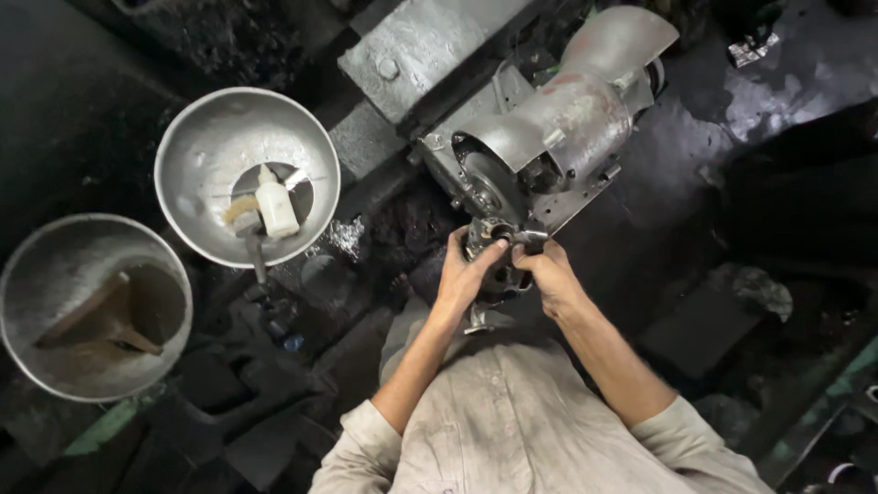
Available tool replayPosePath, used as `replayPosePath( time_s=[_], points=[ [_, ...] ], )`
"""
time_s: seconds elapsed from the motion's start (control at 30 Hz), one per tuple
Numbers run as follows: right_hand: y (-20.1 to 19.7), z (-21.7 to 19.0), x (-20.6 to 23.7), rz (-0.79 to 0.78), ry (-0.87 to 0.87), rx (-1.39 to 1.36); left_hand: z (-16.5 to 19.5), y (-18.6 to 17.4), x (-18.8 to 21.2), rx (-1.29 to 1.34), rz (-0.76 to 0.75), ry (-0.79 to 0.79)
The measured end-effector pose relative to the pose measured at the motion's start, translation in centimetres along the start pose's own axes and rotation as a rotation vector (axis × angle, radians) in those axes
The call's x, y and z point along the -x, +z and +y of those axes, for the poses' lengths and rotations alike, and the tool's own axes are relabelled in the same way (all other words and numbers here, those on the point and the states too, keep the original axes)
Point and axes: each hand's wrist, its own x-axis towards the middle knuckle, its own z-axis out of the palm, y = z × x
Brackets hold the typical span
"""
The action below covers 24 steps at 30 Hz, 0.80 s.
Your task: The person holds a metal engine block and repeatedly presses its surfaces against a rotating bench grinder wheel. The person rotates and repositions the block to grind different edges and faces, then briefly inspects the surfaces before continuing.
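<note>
Both my hands grip a small dark metal part (498, 240) and press it against the grinding wheel (487, 187) of a grey bench grinder (572, 114). My left hand (465, 274) wraps the part from the left, fingers curled over its top. On the right side, my right hand (547, 273) pinches the part close to the wheel. A curved metal guard (512, 137) covers the wheel's upper half. Most of the part is hidden by my fingers.
Two metal bowls stand at the left: the nearer-to-grinder bowl (197, 155) holds a white bottle (276, 206) and a brush, the other bowl (55, 274) holds dark liquid and a flat tool. A grey metal block (412, 46) lies behind the grinder. The floor is dark and oily.
</note>
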Motion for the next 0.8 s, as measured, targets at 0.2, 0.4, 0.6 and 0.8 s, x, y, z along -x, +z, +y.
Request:
replayPosePath(
  time_s=[0.2,0.4,0.6,0.8],
  points=[
    [-1.8,0.3,-1.2,0.028,-0.017,-0.078,0.4,1.5,-0.8,-0.073,-0.016,0.029],
    [-3.1,-1.9,-0.5,0.080,-0.082,0.024,-0.4,3.3,-1.7,0.077,-0.134,0.010],
    [-2.7,-4.7,0.9,0.140,-0.223,0.125,-1.5,5.0,-1.8,0.503,-0.313,0.046],
    [-2.7,-5.4,2.6,0.168,-0.363,0.309,-2.8,5.2,-2.5,0.504,-0.335,0.029]
  ],
)
